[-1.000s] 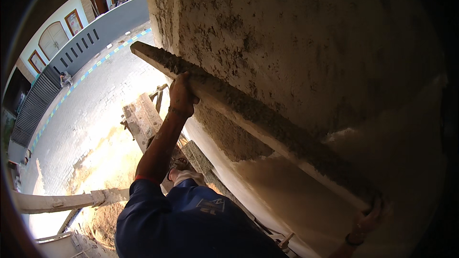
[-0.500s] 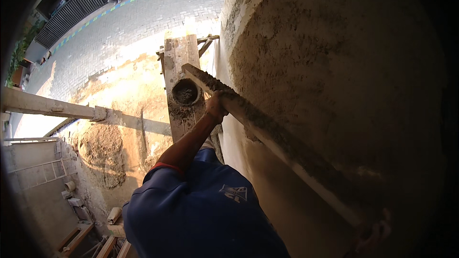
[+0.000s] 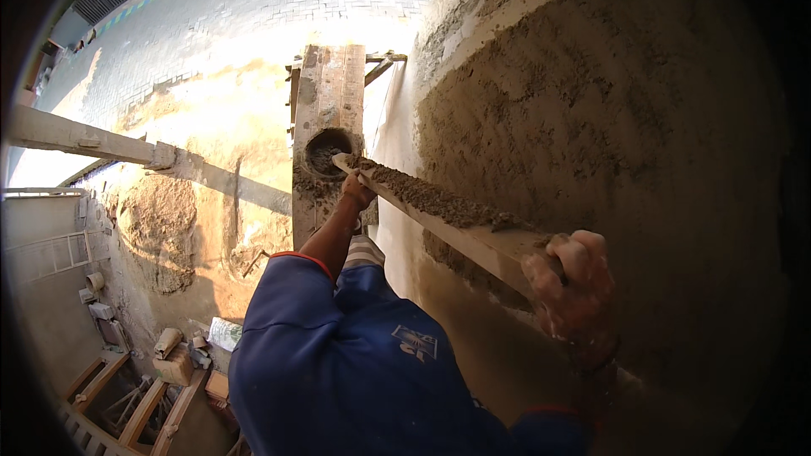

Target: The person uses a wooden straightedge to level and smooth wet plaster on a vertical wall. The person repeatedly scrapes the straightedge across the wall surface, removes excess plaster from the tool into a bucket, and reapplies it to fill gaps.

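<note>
Both my hands grip a long straightedge (image 3: 473, 245), with wet mortar (image 3: 439, 200) piled along its upper side. My left hand (image 3: 358, 191) is closed round it close to the far end, whose tip reaches over the rim of a round bucket (image 3: 314, 165). Grey mortar lies inside that bucket. At the near end, my right hand (image 3: 574, 279) has its fingers wrapped over the straightedge. To the right rises a wall (image 3: 541, 110) with rough, damp plaster, and the straightedge slants in front of it.
The bucket stands on a mortar-spotted plank scaffold (image 3: 334, 93). Below on the left are a sand heap (image 3: 156, 232) and a beam (image 3: 84, 137). Wooden frames (image 3: 144, 414) and a pale sack (image 3: 225, 333) lie at lower left. Paving (image 3: 253, 8) stretches beyond.
The straightedge has come down and left, its far tip now over the bucket. My left hand moved slightly nearer and left. My right hand has risen from the dark lower right corner.
</note>
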A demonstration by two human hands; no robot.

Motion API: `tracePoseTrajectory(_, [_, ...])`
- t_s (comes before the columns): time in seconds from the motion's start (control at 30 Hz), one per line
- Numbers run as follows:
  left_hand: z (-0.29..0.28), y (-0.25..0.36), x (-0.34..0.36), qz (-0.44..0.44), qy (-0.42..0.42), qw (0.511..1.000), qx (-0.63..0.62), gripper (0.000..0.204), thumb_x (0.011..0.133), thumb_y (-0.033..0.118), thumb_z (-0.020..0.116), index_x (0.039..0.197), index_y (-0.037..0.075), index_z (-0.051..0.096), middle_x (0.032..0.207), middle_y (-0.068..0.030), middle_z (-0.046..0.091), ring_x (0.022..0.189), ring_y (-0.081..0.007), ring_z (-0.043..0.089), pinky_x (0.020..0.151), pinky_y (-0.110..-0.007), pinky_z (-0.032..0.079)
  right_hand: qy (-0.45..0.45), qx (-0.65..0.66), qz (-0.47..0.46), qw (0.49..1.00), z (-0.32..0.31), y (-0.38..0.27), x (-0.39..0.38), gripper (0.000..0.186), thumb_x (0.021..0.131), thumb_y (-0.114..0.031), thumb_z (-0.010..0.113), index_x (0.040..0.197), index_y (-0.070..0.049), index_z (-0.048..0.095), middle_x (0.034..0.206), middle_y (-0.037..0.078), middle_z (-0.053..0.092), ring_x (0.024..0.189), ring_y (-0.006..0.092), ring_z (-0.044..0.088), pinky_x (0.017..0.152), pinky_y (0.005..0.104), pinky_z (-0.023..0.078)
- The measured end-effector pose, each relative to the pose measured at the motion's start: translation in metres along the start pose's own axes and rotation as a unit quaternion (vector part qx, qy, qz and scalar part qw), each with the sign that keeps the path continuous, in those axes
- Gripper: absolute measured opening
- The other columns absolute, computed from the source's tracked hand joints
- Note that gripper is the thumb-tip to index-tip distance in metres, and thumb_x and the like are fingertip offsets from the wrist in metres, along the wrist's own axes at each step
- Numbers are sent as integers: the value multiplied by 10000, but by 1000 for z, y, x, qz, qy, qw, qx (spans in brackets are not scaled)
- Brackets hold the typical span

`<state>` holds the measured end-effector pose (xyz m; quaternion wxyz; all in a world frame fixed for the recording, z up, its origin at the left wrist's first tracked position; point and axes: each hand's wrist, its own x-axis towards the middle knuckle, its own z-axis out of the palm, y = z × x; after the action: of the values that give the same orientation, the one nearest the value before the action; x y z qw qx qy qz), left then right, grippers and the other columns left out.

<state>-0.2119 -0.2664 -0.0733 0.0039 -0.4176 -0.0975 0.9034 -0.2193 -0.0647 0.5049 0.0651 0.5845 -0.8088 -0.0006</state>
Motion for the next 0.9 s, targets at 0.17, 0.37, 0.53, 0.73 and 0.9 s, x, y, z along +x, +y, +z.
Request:
tracePoseTrajectory(0.17, [3,-7,-12,39,108,989,88,562,892,405,428,1320,69,291,1228,-266,430,1076,-424,471,905,-519,414,-53,-24,-32,998,94,4,57,260,729,-88,577,959,-129,464,945,108,456,836,272,473,615,374,481])
tracePoseTrajectory(0.37, [29,20,-112,147,7,946,288,506,890,410,461,1284,113,345,897,-131,561,745,-243,545,610,-373,468,-32,-6,-25,999,100,1,77,273,734,-75,565,978,-122,451,943,113,456,848,282,469,670,396,461])
tracePoseTrajectory(0.53, [125,13,-197,446,57,749,487,474,859,264,560,1249,52,395,949,-127,572,810,-216,547,728,-341,454,-30,-8,-28,999,98,-4,83,262,739,-58,554,975,-119,459,948,116,458,849,283,466,680,398,451])
tracePoseTrajectory(0.73, [219,-34,-302,477,-371,495,624,611,899,524,279,1324,99,390,1438,-202,166,1315,-404,140,1053,-504,143,-24,23,-29,999,100,-17,89,245,755,-60,541,984,-119,479,949,113,462,852,297,469,701,404,453])
tracePoseTrajectory(0.9, [186,-33,-264,432,-360,480,673,609,910,518,154,1279,157,477,1469,-174,60,1337,-405,-17,1065,-515,11,-24,46,-12,999,101,-21,83,194,758,-79,553,943,-134,529,955,107,466,869,298,469,714,406,459])
